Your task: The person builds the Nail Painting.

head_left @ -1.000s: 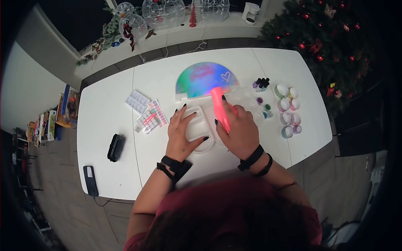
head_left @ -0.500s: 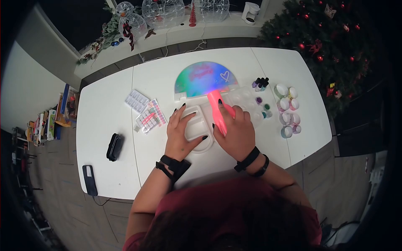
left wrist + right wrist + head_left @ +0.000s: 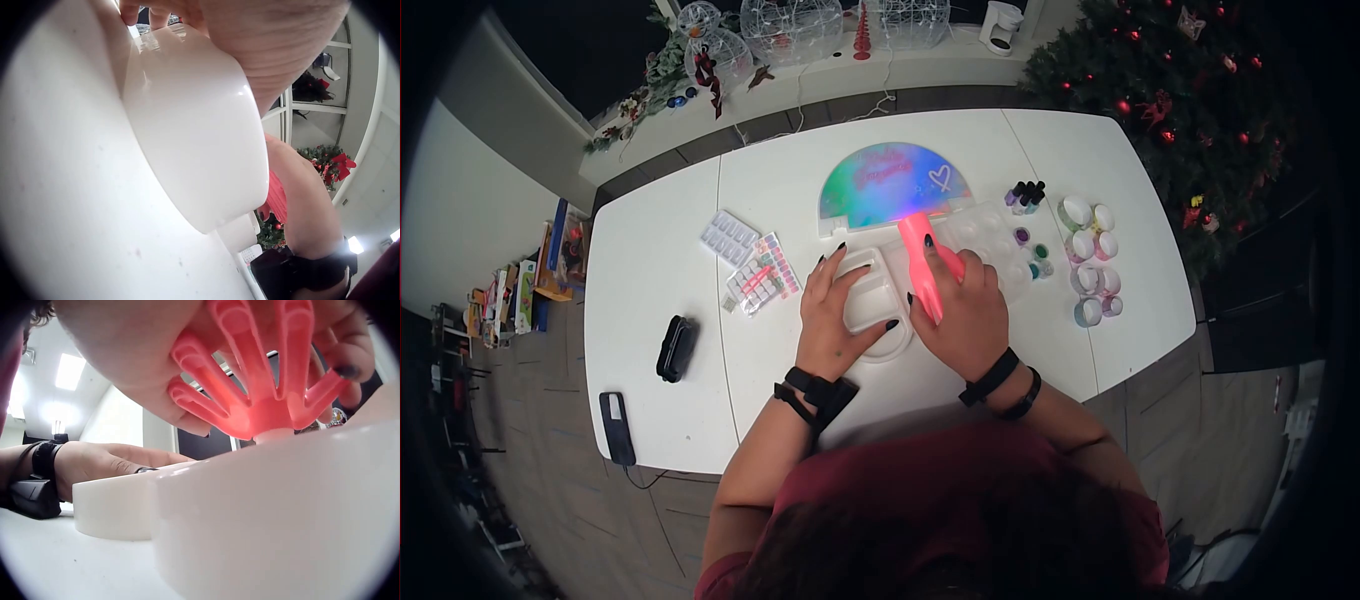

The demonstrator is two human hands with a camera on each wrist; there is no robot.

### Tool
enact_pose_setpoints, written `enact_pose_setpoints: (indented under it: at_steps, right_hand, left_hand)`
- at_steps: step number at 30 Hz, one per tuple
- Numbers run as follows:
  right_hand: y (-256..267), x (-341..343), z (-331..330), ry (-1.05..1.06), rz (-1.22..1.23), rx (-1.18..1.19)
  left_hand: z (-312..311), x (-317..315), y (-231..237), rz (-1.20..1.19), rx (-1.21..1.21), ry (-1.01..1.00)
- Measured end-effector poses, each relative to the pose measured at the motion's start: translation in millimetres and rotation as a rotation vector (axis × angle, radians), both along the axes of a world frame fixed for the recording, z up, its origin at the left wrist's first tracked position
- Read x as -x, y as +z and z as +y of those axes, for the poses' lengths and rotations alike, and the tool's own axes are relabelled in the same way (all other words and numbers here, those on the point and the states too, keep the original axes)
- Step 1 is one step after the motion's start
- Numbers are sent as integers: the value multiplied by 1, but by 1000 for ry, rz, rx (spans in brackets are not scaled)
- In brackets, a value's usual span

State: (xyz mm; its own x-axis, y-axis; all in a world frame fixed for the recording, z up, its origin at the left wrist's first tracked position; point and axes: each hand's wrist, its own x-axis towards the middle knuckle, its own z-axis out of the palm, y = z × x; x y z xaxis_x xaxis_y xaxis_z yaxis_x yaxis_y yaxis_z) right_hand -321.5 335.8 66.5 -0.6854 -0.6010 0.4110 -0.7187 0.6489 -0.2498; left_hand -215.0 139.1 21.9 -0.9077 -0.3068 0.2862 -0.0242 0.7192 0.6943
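My right hand (image 3: 968,315) grips a pink plastic hand-shaped piece (image 3: 918,250), its thumb along the left side and index finger on top. Several grooved fingers (image 3: 240,328) of that piece spread out in the right wrist view, above a short white stem. My left hand (image 3: 825,325) holds a white compartment tray (image 3: 872,306), fingers spread over its left side and thumb across a compartment. The tray's glossy outer wall (image 3: 194,137) fills the left wrist view. Behind both hands stands a half-round panel (image 3: 885,190) glowing blue and green, with a heart on it.
Small dark-capped bottles (image 3: 1027,195) and little coloured pots (image 3: 1040,252) sit right of the pink piece. Several white-lidded jars (image 3: 1084,282) line the right side. Left lie a nail-tip box (image 3: 730,238), a sticker sheet (image 3: 777,260), a black case (image 3: 675,348) and a black device (image 3: 615,425).
The pink hand-shaped piece has swung slightly left at its far end, with my right hand following. My left hand stays on the tray. Pink lettering on the panel shows more clearly.
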Motion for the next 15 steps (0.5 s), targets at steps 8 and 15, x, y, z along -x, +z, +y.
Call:
enact_pose_setpoints:
  at_steps: [8,15]
  right_hand:
    - [2,-2,0,8,-20,-7]
    - [-4,-3,-1,-10,-23,-18]
  left_hand:
    - [-2,0,0,23,20,-15]
    - [-1,0,-2,24,14,-3]
